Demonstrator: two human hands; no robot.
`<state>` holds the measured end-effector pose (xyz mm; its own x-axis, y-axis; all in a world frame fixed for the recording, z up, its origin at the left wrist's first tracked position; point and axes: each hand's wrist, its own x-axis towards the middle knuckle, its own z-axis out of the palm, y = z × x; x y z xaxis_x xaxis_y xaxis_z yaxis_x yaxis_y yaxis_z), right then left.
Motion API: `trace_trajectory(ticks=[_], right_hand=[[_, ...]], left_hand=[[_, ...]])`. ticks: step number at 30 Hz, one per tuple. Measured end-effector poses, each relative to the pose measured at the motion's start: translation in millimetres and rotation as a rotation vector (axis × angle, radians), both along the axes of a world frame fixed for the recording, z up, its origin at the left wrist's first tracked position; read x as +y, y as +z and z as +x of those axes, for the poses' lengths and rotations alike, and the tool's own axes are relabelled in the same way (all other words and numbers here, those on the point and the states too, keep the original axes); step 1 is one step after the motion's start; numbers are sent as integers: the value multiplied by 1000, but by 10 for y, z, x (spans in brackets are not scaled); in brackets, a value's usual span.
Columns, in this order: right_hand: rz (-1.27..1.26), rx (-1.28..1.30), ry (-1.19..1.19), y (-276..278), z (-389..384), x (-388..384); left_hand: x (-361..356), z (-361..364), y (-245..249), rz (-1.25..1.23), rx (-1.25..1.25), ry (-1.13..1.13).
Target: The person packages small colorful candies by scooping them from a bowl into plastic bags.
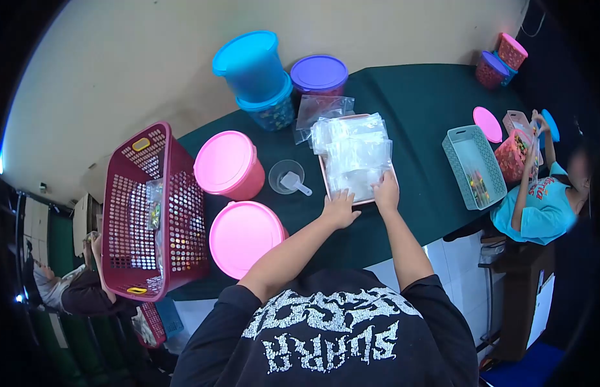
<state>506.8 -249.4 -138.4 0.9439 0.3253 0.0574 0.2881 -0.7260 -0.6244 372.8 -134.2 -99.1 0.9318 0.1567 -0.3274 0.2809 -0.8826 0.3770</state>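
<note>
Clear plastic bags (358,151) lie in a loose pile on a pale pink tray (325,173) in front of me. My left hand (340,209) rests with its fingers spread at the tray's near left edge, touching the lowest bags. At the near right edge my right hand (386,191) has its fingers bent together on the edge of the bags; what they pinch is too small to make out. Left of the tray, a clear round bowl (286,177) holds a white scoop (295,183). More clear bags (322,109) lie behind the tray.
Two pink-lidded tubs (226,162) and a maroon basket (177,219) stand at left. Blue tubs (251,71) and a purple-lidded tub (319,74) are behind. A grey-green basket (474,168) stands at right, near a person in a turquoise shirt (539,209). Another person (87,293) is far left.
</note>
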Motion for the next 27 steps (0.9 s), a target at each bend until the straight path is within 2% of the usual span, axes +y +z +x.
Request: trace_trajectory(ticks=[3,5,7,9,10,12,13,14,15,16,18,19,21,22,24,26,27], right_hand=[[72,31,-15,-17,-28,-64],[107,24,7,-53,-28,-96],[101,-184,118,-87,-7,-107],[202,-272,87,-46,-35,-128],[299,-356,46,30,-63,-149],[277,-351,61,247,-158,-232],[577,3,89,432,-256,-252],[860,372,117,659,-376,-271],[980,585,112,983,-532,-283],[972,589,123,1160,-645,-311],[1136,899,304,1405,-802,-357],[1127,903,317,1497,-855,-370],[1151,1041,478,1638,-954,-379],[1143,1051,486,1704,-1003,-363],[1148,1112,660,1847,-1117,-320],[1193,1186,714,2023,-1223,-276],[1141,1159,746,2068,-1250,-263]], left_hand=[[-127,-16,-51,75,183,-21],[-120,-9,-59,53,188,-18],[-80,7,1,40,180,-3],[-56,8,102,-217,92,151],[-38,-8,180,-211,86,159],[-27,-70,358,-346,-232,240],[-40,-119,534,-347,-233,245],[-54,-199,779,-244,-404,241],[-53,-288,997,-137,-574,240],[-36,-386,1159,-138,-576,253],[29,-590,1428,-6,-588,192],[59,-702,1516,83,-541,142],[79,-883,1655,117,-532,117],[61,-953,1716,149,-520,78],[40,-1040,1709,183,-559,102],[96,-1103,1536,-94,-840,103],[76,-1131,1561,-161,-889,143]])
